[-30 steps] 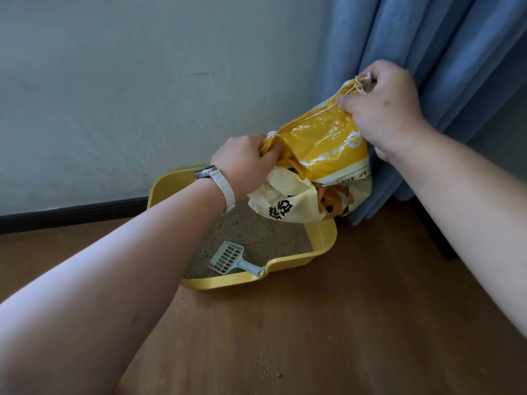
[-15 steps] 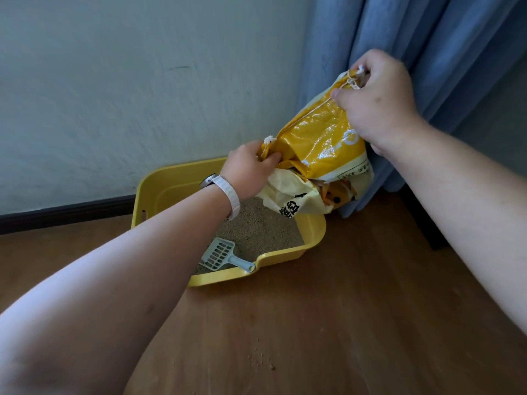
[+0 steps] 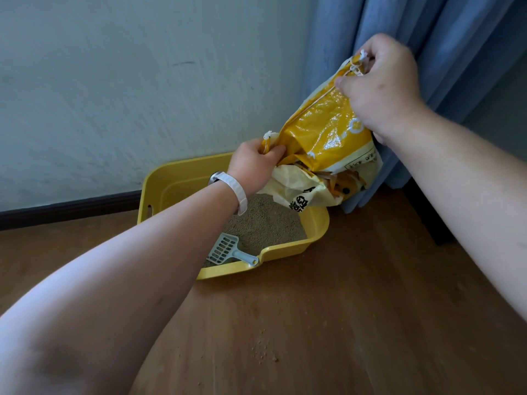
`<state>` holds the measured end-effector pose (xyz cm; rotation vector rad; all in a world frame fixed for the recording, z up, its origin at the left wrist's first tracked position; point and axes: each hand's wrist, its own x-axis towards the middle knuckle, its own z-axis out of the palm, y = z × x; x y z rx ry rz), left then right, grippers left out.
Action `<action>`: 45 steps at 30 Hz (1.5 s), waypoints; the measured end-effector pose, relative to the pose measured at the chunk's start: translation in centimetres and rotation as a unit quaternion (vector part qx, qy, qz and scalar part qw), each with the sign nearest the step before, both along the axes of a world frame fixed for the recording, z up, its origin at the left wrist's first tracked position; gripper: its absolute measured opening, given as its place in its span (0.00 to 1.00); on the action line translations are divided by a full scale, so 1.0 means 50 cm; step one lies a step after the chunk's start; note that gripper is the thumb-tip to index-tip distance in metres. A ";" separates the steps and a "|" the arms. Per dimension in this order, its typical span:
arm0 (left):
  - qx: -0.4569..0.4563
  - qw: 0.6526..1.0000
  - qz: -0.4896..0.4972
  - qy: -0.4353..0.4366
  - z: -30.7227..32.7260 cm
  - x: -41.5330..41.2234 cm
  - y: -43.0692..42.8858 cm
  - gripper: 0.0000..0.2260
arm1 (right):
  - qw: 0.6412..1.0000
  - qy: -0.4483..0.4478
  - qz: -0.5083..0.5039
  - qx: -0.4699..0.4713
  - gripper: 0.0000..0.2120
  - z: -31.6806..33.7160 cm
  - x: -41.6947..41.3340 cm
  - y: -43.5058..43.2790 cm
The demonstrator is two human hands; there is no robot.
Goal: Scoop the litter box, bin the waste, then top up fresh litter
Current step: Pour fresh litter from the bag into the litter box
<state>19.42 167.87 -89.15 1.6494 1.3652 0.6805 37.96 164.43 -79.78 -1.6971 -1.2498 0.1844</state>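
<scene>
A yellow litter bag (image 3: 328, 138) hangs tilted over the far right corner of the yellow litter box (image 3: 316, 220). My left hand (image 3: 253, 163) grips the bag's lower corner, and my right hand (image 3: 382, 89) grips its upper corner by the stitched seam. The box holds grey-brown litter (image 3: 265, 220). A pale blue slotted scoop (image 3: 225, 249) lies in the box, its handle resting in the notch of the front rim. No litter is visibly pouring.
The box sits on a wooden floor (image 3: 356, 309) against a white wall (image 3: 142, 95) with a dark skirting board. Blue curtains (image 3: 442, 38) hang right behind the bag. A few spilled litter grains (image 3: 263, 352) lie on the floor in front.
The bag's right end has risen, tilting the bag more steeply, while my left hand dropped lower toward the box. The view has shifted slightly.
</scene>
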 end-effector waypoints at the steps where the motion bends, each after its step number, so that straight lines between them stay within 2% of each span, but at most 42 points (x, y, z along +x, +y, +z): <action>1: -0.005 1.000 0.006 -0.010 -0.001 0.002 -0.002 0.15 | 1.000 -0.002 -0.001 0.001 0.10 0.001 0.001 0.000; 8: -0.022 0.996 0.061 -0.057 -0.016 0.002 -0.001 0.14 | 1.000 -0.022 0.007 0.009 0.10 0.007 -0.004 0.005; 15: -0.030 0.998 0.058 -0.023 -0.042 0.003 0.008 0.13 | 0.999 -0.026 0.019 -0.008 0.09 -0.009 -0.006 0.007; 26: -0.036 0.997 0.058 -0.040 -0.056 0.000 0.018 0.12 | 0.999 -0.036 0.039 0.001 0.08 -0.012 -0.018 0.014; 32: -0.035 0.997 0.053 -0.038 -0.051 -0.005 0.023 0.14 | 0.999 -0.035 0.031 0.002 0.11 -0.008 -0.017 0.016; 41: 0.023 0.999 0.036 -0.006 -0.012 0.002 0.018 0.14 | 1.000 -0.003 -0.003 0.013 0.08 -0.007 0.019 0.002; 45: 0.058 0.997 0.039 0.014 0.015 0.001 0.021 0.18 | 0.999 0.006 -0.028 0.019 0.07 -0.010 0.040 -0.010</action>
